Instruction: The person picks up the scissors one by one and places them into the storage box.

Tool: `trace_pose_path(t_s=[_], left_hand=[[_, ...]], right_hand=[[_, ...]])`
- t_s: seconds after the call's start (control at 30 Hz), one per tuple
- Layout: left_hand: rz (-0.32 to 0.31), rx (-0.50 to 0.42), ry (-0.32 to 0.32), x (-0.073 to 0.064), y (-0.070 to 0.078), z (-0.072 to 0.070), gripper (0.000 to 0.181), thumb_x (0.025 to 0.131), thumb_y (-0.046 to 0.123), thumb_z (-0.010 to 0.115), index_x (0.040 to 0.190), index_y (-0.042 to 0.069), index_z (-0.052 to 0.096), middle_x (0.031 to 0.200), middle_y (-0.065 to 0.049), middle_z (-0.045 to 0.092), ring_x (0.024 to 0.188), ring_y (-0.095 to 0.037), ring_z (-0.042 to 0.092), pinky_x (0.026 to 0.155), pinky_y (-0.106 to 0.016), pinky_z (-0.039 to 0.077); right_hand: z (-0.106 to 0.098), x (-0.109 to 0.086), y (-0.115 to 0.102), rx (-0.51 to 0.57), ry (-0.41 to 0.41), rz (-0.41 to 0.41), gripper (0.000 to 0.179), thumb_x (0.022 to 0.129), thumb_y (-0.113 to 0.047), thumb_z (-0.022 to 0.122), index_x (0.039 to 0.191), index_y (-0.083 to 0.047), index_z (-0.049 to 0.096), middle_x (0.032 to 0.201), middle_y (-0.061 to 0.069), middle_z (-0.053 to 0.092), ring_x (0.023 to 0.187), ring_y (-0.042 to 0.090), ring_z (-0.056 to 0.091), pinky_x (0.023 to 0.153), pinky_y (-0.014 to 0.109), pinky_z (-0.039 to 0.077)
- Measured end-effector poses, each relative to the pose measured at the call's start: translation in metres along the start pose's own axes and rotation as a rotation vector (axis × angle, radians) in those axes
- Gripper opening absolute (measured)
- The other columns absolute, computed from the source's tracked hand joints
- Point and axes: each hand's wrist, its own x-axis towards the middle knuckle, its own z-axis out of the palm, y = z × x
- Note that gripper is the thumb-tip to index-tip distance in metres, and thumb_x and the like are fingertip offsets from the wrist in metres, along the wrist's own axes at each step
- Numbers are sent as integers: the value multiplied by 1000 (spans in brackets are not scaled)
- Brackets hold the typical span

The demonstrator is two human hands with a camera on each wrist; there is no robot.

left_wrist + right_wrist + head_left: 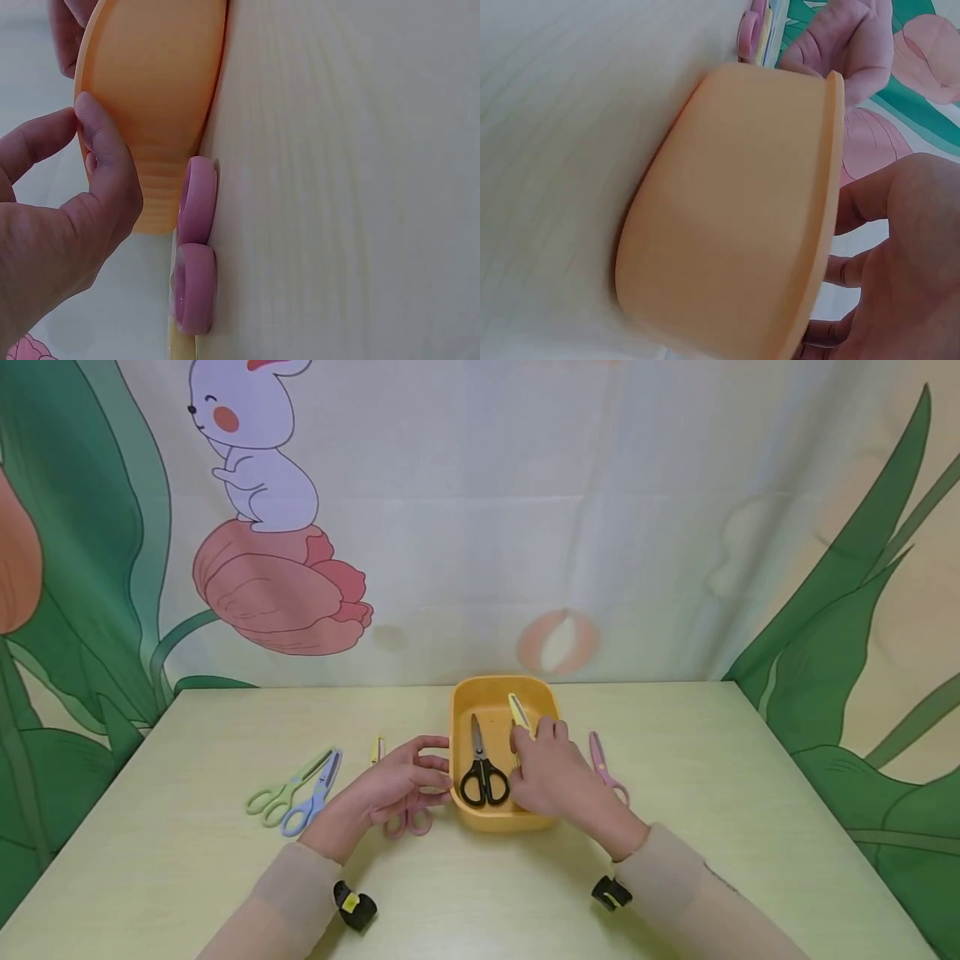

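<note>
A yellow-orange plastic box [506, 822] stands on the table. My left hand [405, 781] pinches its left rim between thumb and fingers; the left wrist view shows the thumb [97, 127] against the outer wall. Reaching into the box, my right hand [551, 768] holds a pair of yellow scissors [519, 712], blade end pointing away and handles mostly hidden by the hand. Black-handled scissors [483, 772] lie on the box floor to the left of these. Pink-handled scissors [408, 822] lie partly under my left hand, their two loops [196, 289] close to the box.
Green scissors [277, 797] and blue scissors [315, 793] lie side by side at the left. A yellow tip [378, 749] shows beyond my left hand. Another pink pair [600, 760] lies right of the box. A printed curtain [480, 527] hangs behind the table.
</note>
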Motion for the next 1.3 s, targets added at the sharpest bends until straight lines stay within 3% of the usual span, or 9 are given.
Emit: trace_pose_path(t_s=[0.53,0.7,0.83,0.93,1.0,1.1,1.13,1.23,1.3], left_hand=[[-6,-1,-12,2,3,1,71,94,-11,58,154,-3,20,119,-21,52,86,-21,64,80,-33,59],[-1,-8,-22,2,1,0,70,95,-11,56,154,-4,18,117,-20,52,86,-21,64,80,-33,59],[-3,-10,-28,2,0,0,71,95,-11,56,155,-3,18,120,-22,53,87,-21,65,80,-32,59],[-1,-8,-32,2,0,-1,71,95,-11,56,155,-3,18,122,-24,52,88,-22,65,79,-32,59],[-3,-10,-31,1,1,-1,72,95,-11,57,155,-3,19,123,-24,52,88,-23,66,79,-32,59],[-7,-8,-27,1,0,0,71,95,-11,57,155,-2,19,123,-25,52,89,-23,65,79,-32,59],[-7,-7,-26,1,0,0,71,95,-11,57,155,-2,19,123,-24,52,89,-23,65,79,-32,59],[-6,-2,-25,0,0,0,71,96,-10,57,155,-2,19,122,-24,52,89,-22,65,80,-33,59],[-6,-1,-26,0,-1,0,71,96,-10,58,155,-2,20,122,-24,51,89,-22,65,81,-33,59]], right_hand=[[12,15,-16,84,-78,-17,19,96,-21,65,112,-12,60,114,21,50,106,39,46,77,45,50],[21,23,-16,112,-142,-6,19,96,-23,68,110,-14,62,138,32,47,128,48,43,95,55,50],[25,27,-16,118,-182,-3,17,97,-25,69,109,-16,63,145,37,41,140,54,33,104,61,44],[27,29,-17,119,-191,-21,16,97,-26,70,109,-17,64,137,32,50,141,53,32,109,62,39],[28,30,-17,113,-194,-52,16,97,-26,71,109,-17,66,123,24,60,137,49,39,116,60,28],[29,32,-17,98,-190,-111,17,96,-27,73,108,-16,69,98,8,67,123,39,51,122,56,9],[29,32,-17,95,-190,-124,17,95,-28,73,108,-16,70,92,4,66,117,36,54,123,55,8],[29,32,-17,101,-185,-142,20,95,-29,74,110,-16,71,86,0,63,103,29,54,116,52,28],[29,32,-16,107,-179,-142,25,94,-31,75,113,-15,71,89,2,61,99,26,53,102,48,44]])
